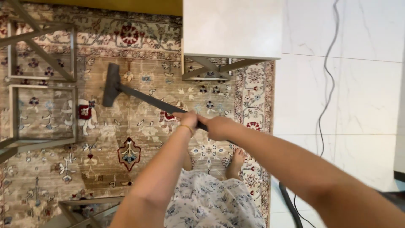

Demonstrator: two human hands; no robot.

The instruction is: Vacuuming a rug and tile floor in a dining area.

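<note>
Both my hands grip a dark vacuum wand [147, 99] that slants up and left over a patterned carpet [126, 55]. My left hand [188, 119] holds the wand lower down, a thin bracelet on its wrist. My right hand [218, 127] is closed on the wand just behind it. The flat dark floor nozzle [111, 84] rests on the carpet at the wand's far end. My bare feet [236, 162] stand on the carpet's right border, above a floral skirt [211, 202].
Glass tables with grey metal frames [42, 109] stand on the left. A white-topped table [232, 27] is at the upper centre. A dark hose [291, 207] and a thin cable [325, 101] lie on the white tiled floor at right.
</note>
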